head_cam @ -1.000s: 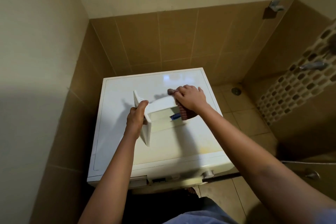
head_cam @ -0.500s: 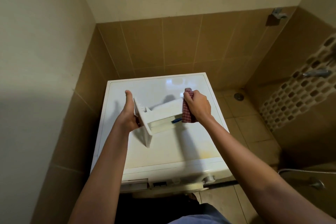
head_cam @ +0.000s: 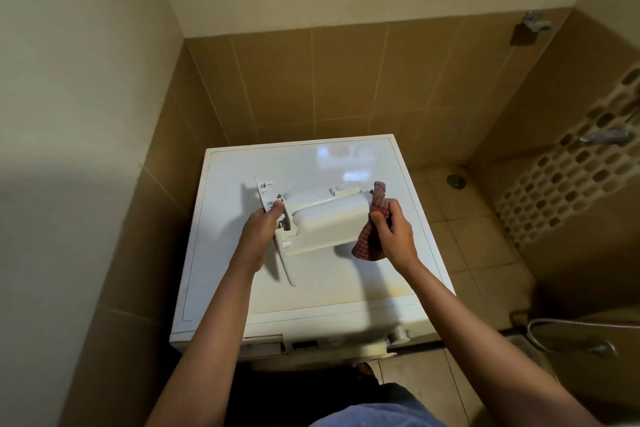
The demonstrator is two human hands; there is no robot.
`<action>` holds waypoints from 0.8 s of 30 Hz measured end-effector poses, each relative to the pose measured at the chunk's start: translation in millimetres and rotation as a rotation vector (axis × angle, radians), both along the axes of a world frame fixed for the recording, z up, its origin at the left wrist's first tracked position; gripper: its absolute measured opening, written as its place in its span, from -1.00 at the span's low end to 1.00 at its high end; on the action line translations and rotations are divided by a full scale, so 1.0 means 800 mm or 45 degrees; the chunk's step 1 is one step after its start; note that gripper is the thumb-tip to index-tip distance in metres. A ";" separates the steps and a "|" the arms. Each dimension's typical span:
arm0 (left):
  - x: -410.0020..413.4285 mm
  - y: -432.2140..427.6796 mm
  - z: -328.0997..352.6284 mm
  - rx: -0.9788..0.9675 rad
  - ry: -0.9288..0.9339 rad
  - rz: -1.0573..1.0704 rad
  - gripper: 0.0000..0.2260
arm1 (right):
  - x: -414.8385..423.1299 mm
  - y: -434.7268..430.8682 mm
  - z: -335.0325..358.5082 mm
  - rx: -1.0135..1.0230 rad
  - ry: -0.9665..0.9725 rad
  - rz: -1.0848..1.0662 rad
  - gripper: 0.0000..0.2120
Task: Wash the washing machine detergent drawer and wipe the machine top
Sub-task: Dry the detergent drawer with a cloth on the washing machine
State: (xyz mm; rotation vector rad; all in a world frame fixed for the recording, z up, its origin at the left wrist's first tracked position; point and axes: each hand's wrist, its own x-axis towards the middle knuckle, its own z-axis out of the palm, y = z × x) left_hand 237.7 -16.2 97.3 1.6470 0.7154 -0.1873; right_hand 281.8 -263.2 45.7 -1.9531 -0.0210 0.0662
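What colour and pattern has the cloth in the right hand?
The cloth is red and white checked, seen best in the head view, gripped by the right hand.

**Bare Arms Above a Blue Garment**

The person is wearing a blue fabric garment (head_cam: 374,417), which is showing only as a rounded fold along the bottom edge of the head view. Its cloth is looking matte and mottled, and too little is showing to tell what piece of clothing it is. Just above it a dark patch (head_cam: 311,388) is lying in shadow, and whether that is clothing cannot be told. The left forearm (head_cam: 221,322) and the right forearm (head_cam: 453,322) are showing bare from the frame's lower edge up to the wrists. The left grip (head_cam: 259,230) and the right grip (head_cam: 394,236) are likewise going bare.
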 end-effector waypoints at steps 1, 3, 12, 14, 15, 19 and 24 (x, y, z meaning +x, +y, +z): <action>-0.005 -0.005 -0.003 0.021 -0.007 0.029 -0.71 | -0.003 -0.002 -0.002 0.026 0.026 -0.007 -0.94; -0.014 -0.015 -0.011 0.078 -0.022 0.084 -0.79 | -0.009 -0.005 -0.006 0.102 0.089 -0.048 -0.92; -0.046 -0.047 -0.036 0.241 -0.110 0.098 -0.82 | -0.016 -0.018 -0.015 0.423 0.288 -0.538 -0.80; -0.051 -0.048 -0.039 0.275 -0.097 0.069 -0.84 | -0.018 -0.026 -0.003 0.419 0.170 -0.680 -0.77; -0.054 -0.047 -0.042 0.290 -0.094 0.050 -0.84 | -0.020 -0.028 0.006 0.398 0.087 -0.696 -0.78; -0.067 -0.051 -0.056 0.372 -0.097 -0.010 -0.79 | -0.017 -0.010 0.036 0.099 -0.116 -0.417 -0.82; -0.066 -0.046 -0.062 0.416 -0.089 -0.038 -0.76 | -0.016 0.046 0.031 -0.277 -0.109 0.261 -0.80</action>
